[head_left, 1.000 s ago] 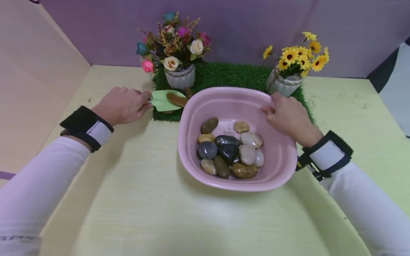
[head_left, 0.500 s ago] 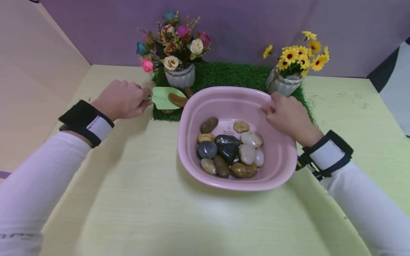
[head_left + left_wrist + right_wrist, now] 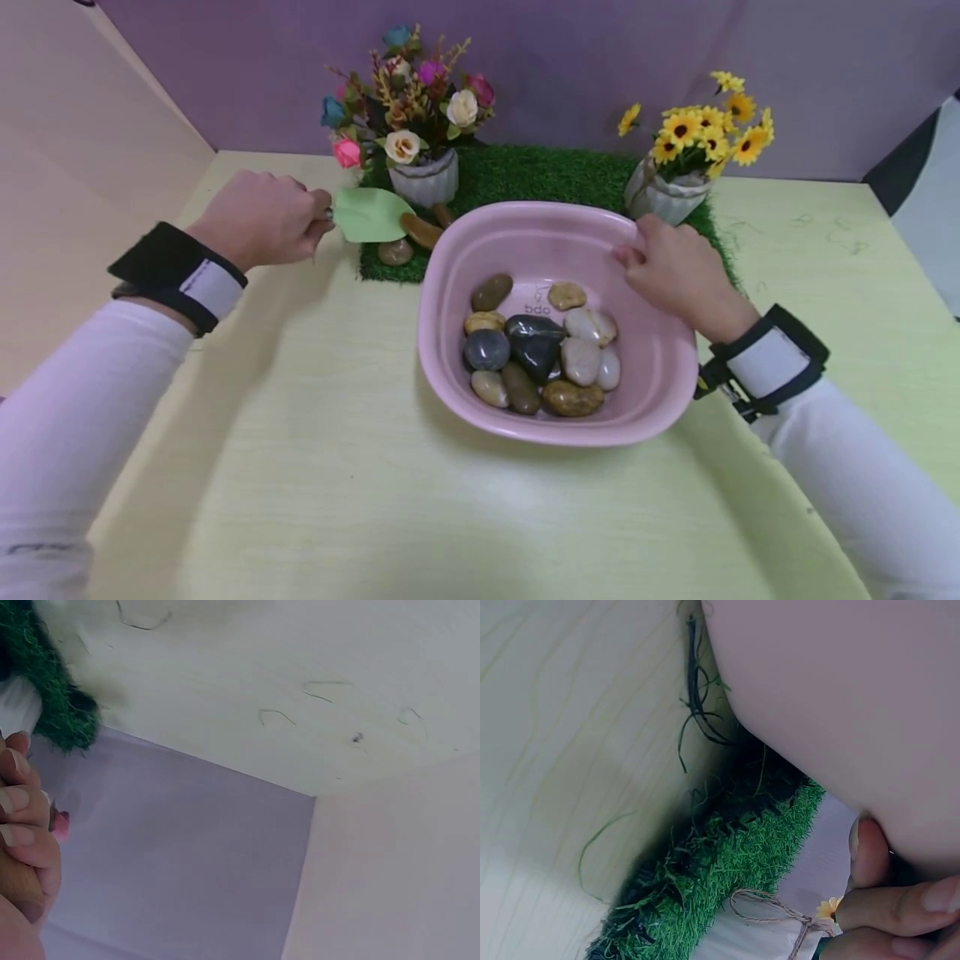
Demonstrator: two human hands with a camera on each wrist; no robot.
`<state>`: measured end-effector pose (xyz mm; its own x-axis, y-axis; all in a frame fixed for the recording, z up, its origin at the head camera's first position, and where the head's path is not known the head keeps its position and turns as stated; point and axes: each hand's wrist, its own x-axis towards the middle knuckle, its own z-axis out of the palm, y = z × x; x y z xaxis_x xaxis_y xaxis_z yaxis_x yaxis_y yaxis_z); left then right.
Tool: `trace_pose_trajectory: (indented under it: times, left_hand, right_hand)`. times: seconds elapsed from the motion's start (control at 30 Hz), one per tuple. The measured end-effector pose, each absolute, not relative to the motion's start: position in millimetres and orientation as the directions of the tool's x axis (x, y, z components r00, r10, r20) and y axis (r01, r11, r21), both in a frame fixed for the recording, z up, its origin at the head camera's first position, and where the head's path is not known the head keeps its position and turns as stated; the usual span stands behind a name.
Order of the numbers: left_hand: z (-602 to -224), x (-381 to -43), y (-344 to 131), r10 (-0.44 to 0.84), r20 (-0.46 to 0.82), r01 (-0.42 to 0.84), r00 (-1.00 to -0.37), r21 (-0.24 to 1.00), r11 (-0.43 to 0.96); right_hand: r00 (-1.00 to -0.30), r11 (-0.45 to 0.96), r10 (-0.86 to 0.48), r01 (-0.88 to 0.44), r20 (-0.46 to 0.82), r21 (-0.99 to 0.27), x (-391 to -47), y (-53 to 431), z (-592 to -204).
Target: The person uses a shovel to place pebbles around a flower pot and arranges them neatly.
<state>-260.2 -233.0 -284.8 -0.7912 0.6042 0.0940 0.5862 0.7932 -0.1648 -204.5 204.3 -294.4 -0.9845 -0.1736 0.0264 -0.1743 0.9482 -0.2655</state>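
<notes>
Your left hand (image 3: 258, 218) grips the wooden handle (image 3: 18, 883) of a pale-green scoop (image 3: 367, 215); your right hand (image 3: 678, 273) grasps a pink, rounded plastic basin (image 3: 555, 434) of glossy stones (image 3: 534, 352).

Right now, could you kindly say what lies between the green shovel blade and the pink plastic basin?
Two elongated brown stones and green turf, in the head view.

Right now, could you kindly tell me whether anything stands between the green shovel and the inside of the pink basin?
Yes: in the head view, a long brown stone lies between the green shovel and the pink basin, whose left rim also stands in the way.
</notes>
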Motion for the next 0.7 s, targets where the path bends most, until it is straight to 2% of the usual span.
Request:
trace_pose_trajectory:
  times: [0.17,0.37,0.47,0.7]
  left_hand:
    - [-282,-260,-244,0.583,0.102,0.565,-0.806,-0.16,0.81]
    - [-281,-259,-258,0.557,0.205,0.539,-0.805,-0.138,0.831]
    - [-281,-257,-263,0.558,0.31,0.543,-0.769,-0.142,0.827]
    - [-269,-254,-259,0.579,0.543,0.592,-0.607,-0.177,0.786]
  right_hand:
    - [-0.985,0.949,-0.17,-0.17,0.022,-0.267,-204,204,-294]
    - [-0.985,0.948,-0.169,-0.169,0.021,-0.272,-205,204,-295]
    - [-0.986,0.948,-0.166,-0.165,0.018,-0.273,-205,204,-295]
    - [-0.987,0.95,-0.158,-0.157,0.017,-0.268,-205,205,-296]
